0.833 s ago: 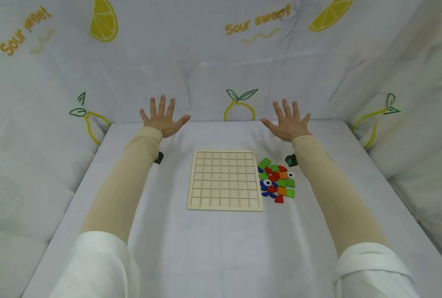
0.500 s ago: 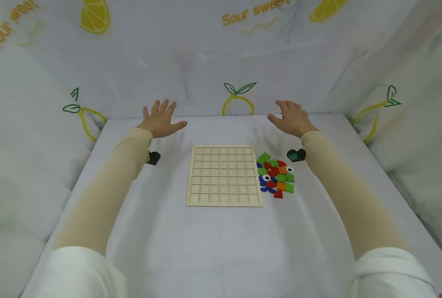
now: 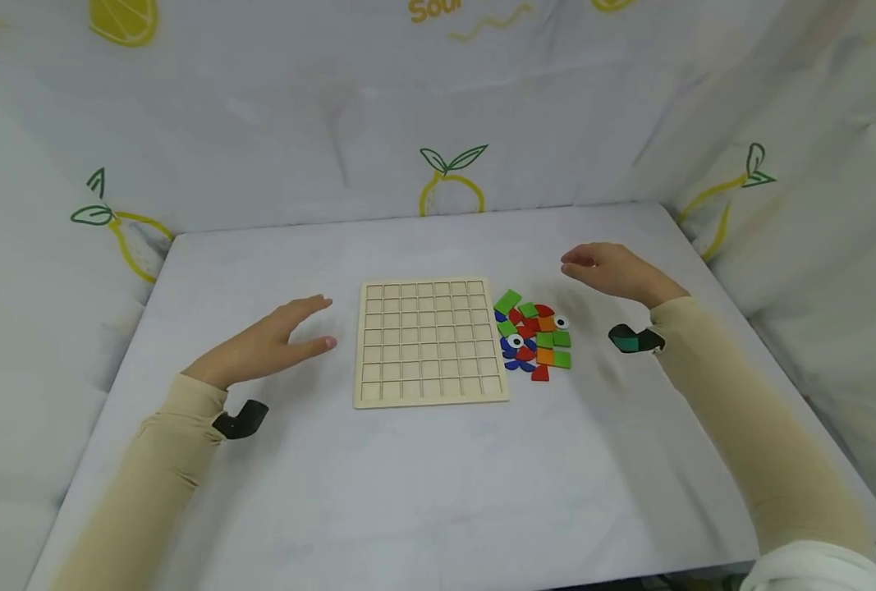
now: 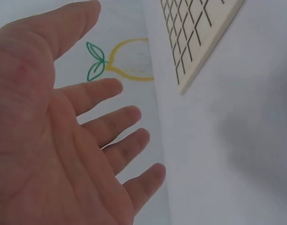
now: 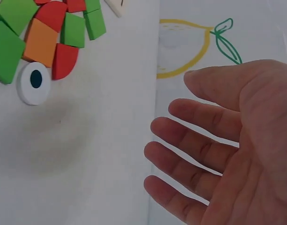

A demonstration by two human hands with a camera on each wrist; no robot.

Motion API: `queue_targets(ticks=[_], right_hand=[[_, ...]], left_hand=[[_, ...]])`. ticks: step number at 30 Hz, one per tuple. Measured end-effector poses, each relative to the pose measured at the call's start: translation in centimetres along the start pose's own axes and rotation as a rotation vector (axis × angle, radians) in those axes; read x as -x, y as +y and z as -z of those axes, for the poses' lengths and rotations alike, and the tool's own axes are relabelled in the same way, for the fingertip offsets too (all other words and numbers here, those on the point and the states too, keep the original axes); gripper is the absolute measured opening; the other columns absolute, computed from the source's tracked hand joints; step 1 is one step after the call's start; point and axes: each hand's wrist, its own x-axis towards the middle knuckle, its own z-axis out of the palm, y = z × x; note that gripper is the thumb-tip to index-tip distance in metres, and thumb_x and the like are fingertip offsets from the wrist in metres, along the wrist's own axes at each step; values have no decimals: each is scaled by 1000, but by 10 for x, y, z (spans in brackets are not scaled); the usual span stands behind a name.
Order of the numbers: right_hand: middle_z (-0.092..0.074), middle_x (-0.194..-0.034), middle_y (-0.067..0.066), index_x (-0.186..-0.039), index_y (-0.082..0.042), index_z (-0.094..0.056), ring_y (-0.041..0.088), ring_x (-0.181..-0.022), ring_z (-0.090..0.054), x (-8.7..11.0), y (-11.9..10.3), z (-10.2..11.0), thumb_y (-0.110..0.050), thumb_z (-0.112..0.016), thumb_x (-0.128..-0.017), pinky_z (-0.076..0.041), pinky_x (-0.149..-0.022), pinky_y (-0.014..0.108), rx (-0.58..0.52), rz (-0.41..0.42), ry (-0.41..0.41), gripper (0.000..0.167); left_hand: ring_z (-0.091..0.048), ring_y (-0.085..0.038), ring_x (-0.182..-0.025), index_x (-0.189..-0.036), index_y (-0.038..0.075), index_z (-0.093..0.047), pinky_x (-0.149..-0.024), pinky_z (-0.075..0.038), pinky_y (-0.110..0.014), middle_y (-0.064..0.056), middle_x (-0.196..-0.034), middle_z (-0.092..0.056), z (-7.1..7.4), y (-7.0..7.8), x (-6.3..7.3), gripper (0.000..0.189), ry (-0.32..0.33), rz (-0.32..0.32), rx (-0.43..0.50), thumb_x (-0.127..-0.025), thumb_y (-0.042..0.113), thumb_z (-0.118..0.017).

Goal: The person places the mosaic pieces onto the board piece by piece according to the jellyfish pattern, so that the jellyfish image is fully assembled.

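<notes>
A square pale wooden grid board lies flat on the white table. Against its right side is a loose cluster of small flat pieces in green, red, orange and blue, among them a green square and a white eye disc. My left hand hovers left of the board, fingers extended and thumb apart, holding nothing; its palm faces the camera in the left wrist view. Beyond the pieces, to the right, my right hand hangs above the table with loosely bent fingers and nothing in them.
A white cloth wall with lemon prints rises behind the table and at both sides. Dark camera mounts sit at my wrists. The table's front edge shows at the lower right.
Both hands have come back from the far edge, the left lower and toward the board's left side, the right outward and nearer. The head view has shifted. Board and pieces stay put.
</notes>
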Motion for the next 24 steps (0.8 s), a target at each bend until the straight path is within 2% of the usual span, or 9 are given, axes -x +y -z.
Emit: queue_targets(ticks=[4,10,13,17,24], right_hand=[[-53,-143,26,-145,-1,-49,44,-130,-50,-2,6,-18,-33,-50,-106,-46,-110,63,0,-15,-21,50],[-58,-135,23,-142,-2,-53,40,-122,-54,-9,12,-41,-29,-52,-105,-50,-106,59,5,-27,-42,46],[-60,-132,22,-141,-1,-54,38,-120,-56,-12,14,-49,-29,-53,-105,-50,-106,59,6,-21,-47,45],[-63,-129,22,-138,1,-58,37,-116,-58,-15,15,-56,-27,-55,-104,-51,-104,59,44,0,-34,43],[-61,-128,20,-127,-6,-69,36,-116,-56,-20,16,-65,-25,-60,-100,-54,-99,57,142,19,10,35]], left_hand=[[-5,-36,-160,-161,16,-27,-124,-18,-67,-7,-172,-11,-19,-3,3,86,-30,-22,17,-95,61,-59],[2,-37,-160,-162,22,-27,-122,-14,-72,-6,-173,-8,-40,1,-5,89,-69,-77,-14,-91,55,-70],[5,-37,-160,-162,24,-26,-122,-13,-74,-5,-173,-4,-46,6,-12,91,-95,-89,-34,-89,54,-72],[4,-41,-159,-162,22,-26,-121,-13,-75,-9,-173,-2,-52,15,-21,93,-124,-126,-101,-88,53,-73],[0,-44,-158,-161,19,-29,-124,-13,-70,-12,-172,-6,-60,22,-30,92,-150,-158,-200,-88,50,-75]])
